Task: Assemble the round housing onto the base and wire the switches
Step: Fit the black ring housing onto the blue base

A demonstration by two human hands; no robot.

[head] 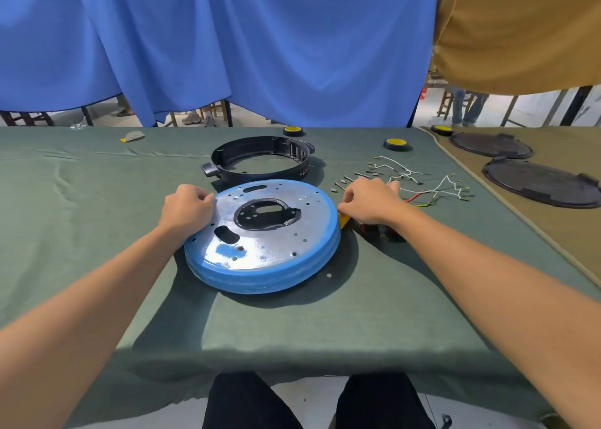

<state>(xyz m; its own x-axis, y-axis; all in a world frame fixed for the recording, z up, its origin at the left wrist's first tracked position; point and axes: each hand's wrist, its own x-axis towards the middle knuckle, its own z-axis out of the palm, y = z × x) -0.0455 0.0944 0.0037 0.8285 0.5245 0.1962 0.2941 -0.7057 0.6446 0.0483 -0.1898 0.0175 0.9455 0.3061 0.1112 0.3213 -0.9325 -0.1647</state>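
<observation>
Both arms reach up from the lower corners. The left hand (188, 205) curls its fingers on the base (263, 236) rim at centre. The right hand (367, 201) is curled beside the opposite rim, and I cannot tell what it holds. The housing (260, 158) lies just above, so steady the base level and match the holes first.

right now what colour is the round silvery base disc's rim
Blue rim on the round silvery base disc; head view.
</observation>
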